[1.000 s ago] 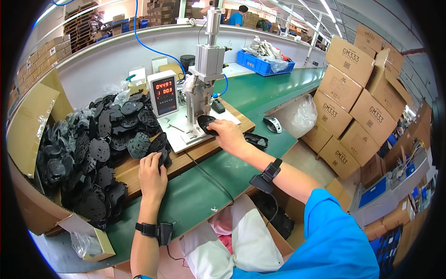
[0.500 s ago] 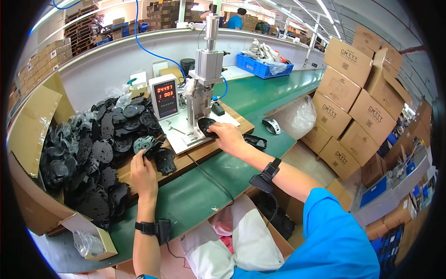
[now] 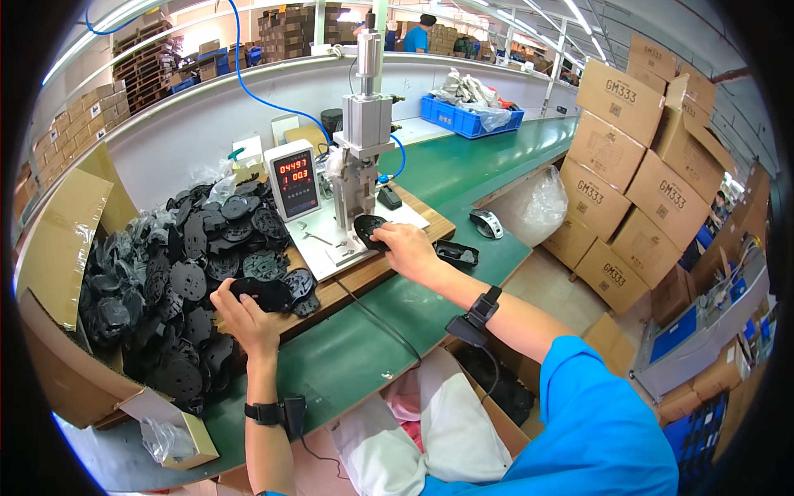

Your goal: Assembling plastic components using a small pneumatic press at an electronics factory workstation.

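My left hand (image 3: 251,321) pinches one end of a dark, smooth black plastic part (image 3: 265,293), held at the edge of a heap of similar black plastic pieces (image 3: 186,281). With closed fingers, my right hand (image 3: 411,250) grips a rounded black plastic shell (image 3: 369,231). That shell is tilted at the front of a metal press (image 3: 364,124), close by its white base plate (image 3: 327,240). A few loose black pieces (image 3: 303,289) lie on the wooden board just right of the left-hand part. The fingertips of my right hand are partly hidden behind the shell.
A counter box with red digits (image 3: 294,178) stands left of the press. Right of the board are a black tray-like part (image 3: 456,254) and a computer mouse (image 3: 485,223). A blue crate (image 3: 471,118) sits farther back; stacked cartons (image 3: 612,182) rise at right. A cable (image 3: 376,317) crosses the green bench.
My left hand has shifted left and slightly down, and the black part in it has swung round broadside. My right hand keeps its shell at the press, almost unmoved.
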